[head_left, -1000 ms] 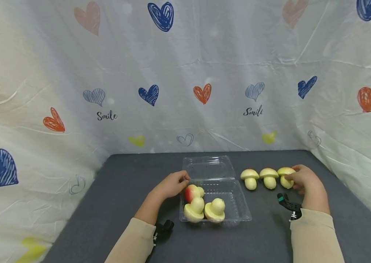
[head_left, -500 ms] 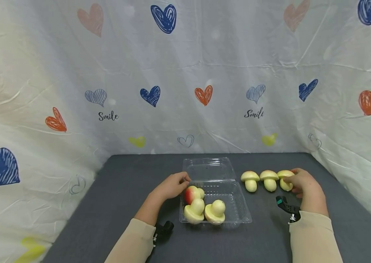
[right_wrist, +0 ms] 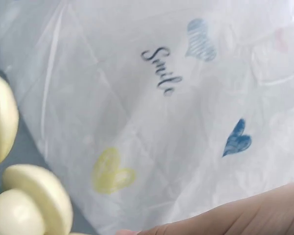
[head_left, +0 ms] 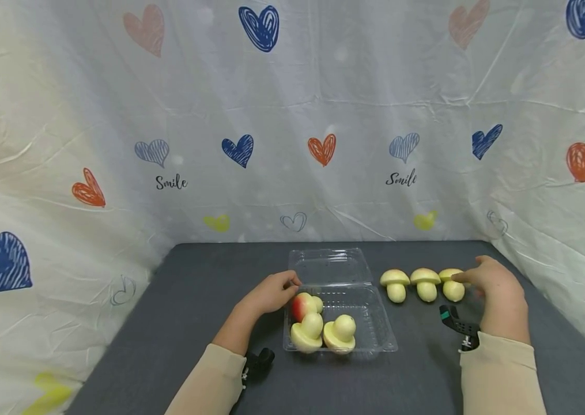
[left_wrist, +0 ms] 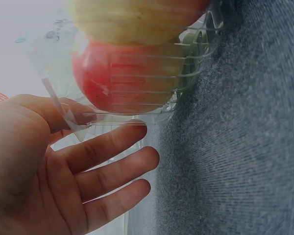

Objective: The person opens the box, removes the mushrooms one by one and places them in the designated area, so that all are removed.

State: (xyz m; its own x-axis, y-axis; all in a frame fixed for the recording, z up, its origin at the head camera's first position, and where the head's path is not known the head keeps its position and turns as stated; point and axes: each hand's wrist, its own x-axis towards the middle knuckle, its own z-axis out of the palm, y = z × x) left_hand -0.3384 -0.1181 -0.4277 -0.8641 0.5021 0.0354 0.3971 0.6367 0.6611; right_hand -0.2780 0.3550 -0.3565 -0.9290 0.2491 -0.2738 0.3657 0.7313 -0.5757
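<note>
In the head view, a clear plastic clamshell box point(head_left: 370, 323) lies with its lid point(head_left: 329, 266) folded back. It holds three mushroom-shaped pieces, one with a red-skinned cap point(head_left: 301, 306). My left hand point(head_left: 271, 291) pinches the box's left rim between thumb and index finger; the left wrist view shows the other fingers point(left_wrist: 122, 193) stretched out beside the wall. Right of the box, three more mushroom-shaped pieces stand in a row. My right hand point(head_left: 499, 291) is beside the rightmost mushroom-shaped piece point(head_left: 453, 290), a straight finger over its cap; whether it touches is unclear.
A dark grey cloth-covered table point(head_left: 209, 265) carries everything. Behind it hangs a pale curtain point(head_left: 271, 190) printed with hearts and "Smile". Black wrist cameras sit on both wrists. The left point(head_left: 395, 285) and middle point(head_left: 425, 283) mushroom-shaped pieces stand between the box and my right hand.
My right hand has drawn slightly to the right and its fingers have come away from around the rightmost mushroom-shaped piece, exposing more of its stem. My left hand stays at the box rim.
</note>
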